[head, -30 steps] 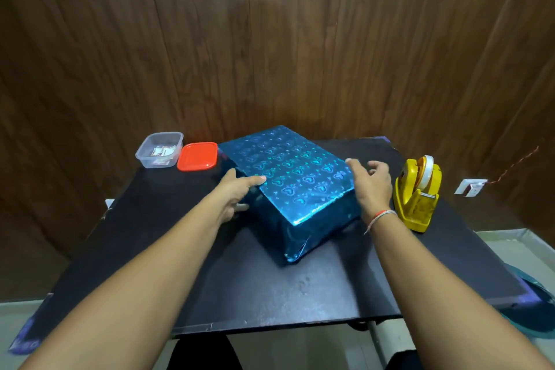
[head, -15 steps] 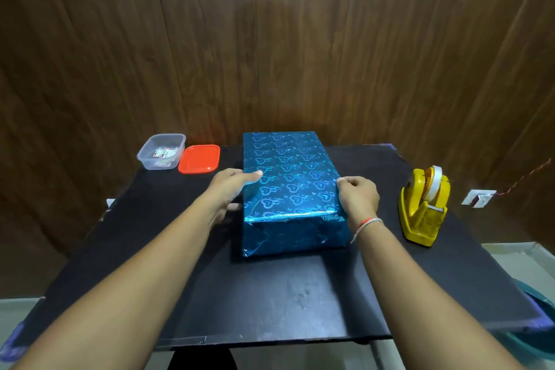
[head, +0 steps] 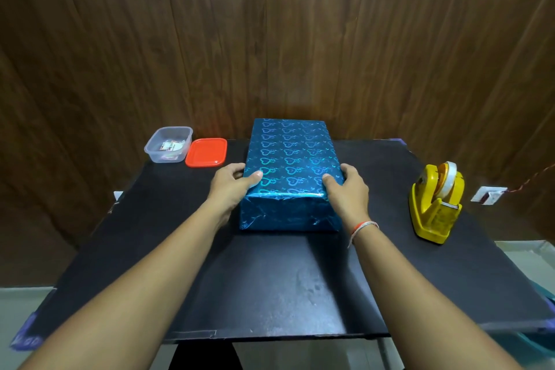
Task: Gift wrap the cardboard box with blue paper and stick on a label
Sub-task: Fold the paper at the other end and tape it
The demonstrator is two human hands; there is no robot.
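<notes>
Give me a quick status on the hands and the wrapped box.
Left hand and right hand grip the wrapped box by its sides. Box flat on black table, no label visible. Nothing in the way.

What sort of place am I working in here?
Probably a small indoor craft or packing station, not a shop floor: a black tabletop against a wood-panelled wall, with a yellow tape dispenser and a small clear container beside the wrapped box.

Dark wood-panelled wall behind black table
</notes>
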